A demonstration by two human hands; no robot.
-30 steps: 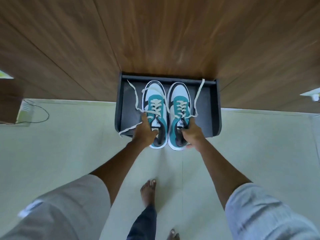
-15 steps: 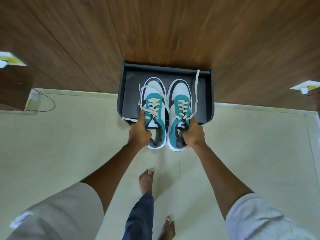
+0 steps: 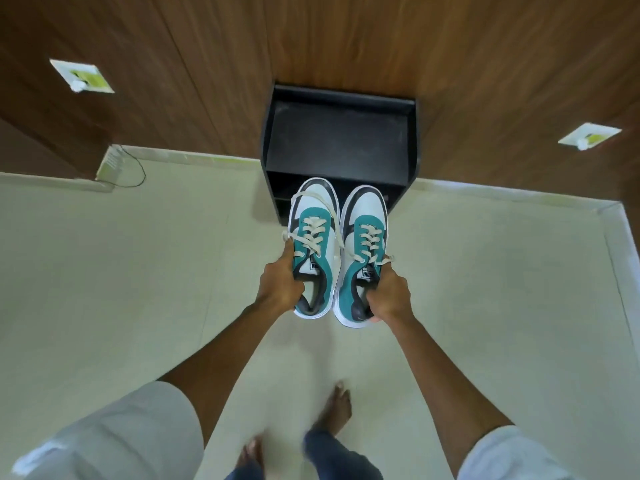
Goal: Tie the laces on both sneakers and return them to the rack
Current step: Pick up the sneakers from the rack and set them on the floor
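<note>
Two teal, white and black sneakers hang in the air in front of a low black rack point(image 3: 341, 140). My left hand point(image 3: 282, 285) grips the left sneaker point(image 3: 313, 237) at its collar, thumb along the side. My right hand point(image 3: 389, 294) grips the right sneaker point(image 3: 363, 251) by its heel and collar. Both have cream laces threaded through the eyelets, with loose untied ends draped over the uppers. The toes point toward the rack, whose top shelf holds nothing.
The rack stands against a brown wood-panelled wall point(image 3: 346, 39). The floor is pale tile point(image 3: 138, 271). A white device with a thin cable point(image 3: 114, 164) lies at the left skirting. My bare feet point(image 3: 332, 410) are below, on the tiles.
Both sneakers have come off the rack's top shelf and back toward me, held up over the floor. The laces no longer trail on the shelf. The view has pulled away from the rack.
</note>
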